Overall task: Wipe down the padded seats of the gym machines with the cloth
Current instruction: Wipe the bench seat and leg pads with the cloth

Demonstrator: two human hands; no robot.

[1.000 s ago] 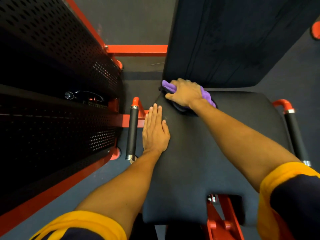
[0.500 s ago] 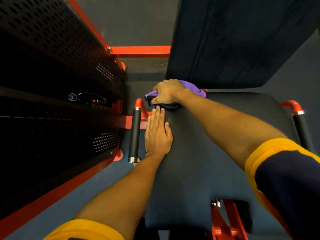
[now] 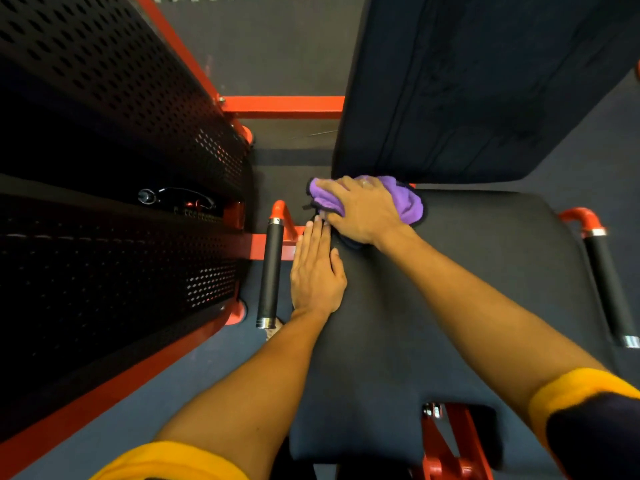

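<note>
Head-camera view, looking down a person's two bare forearms onto a gym machine. Black padded seat (image 3: 450, 306) filled the middle and right of the picture, with a dark upright backrest (image 3: 467, 81) rising at its far edge.

The right hand (image 3: 363, 209) lay at the seat's far left corner, just below the backrest. Its fingers were bent over a bunched purple cloth (image 3: 405, 202), gripping it and pressing it down onto the padding. Folds of the cloth showed on both sides of the hand.

The left hand (image 3: 317, 271) rested flat on the seat's left edge, palm down, fingers straight and held together, holding nothing. Its fingertips (image 3: 317, 225) reached just beside the right hand's thumb; whether they touched could not be told.

A black grip handle with a red end (image 3: 270, 271) ran alongside the seat, just left of the left hand. A matching handle (image 3: 609, 289) stood at the seat's right side. A black perforated metal guard (image 3: 104, 133) with a red frame (image 3: 282, 106) took up the left of the picture. Grey floor (image 3: 277, 46) showed beyond. Yellow sleeve cuffs (image 3: 581, 386) appeared at the bottom corners.
</note>
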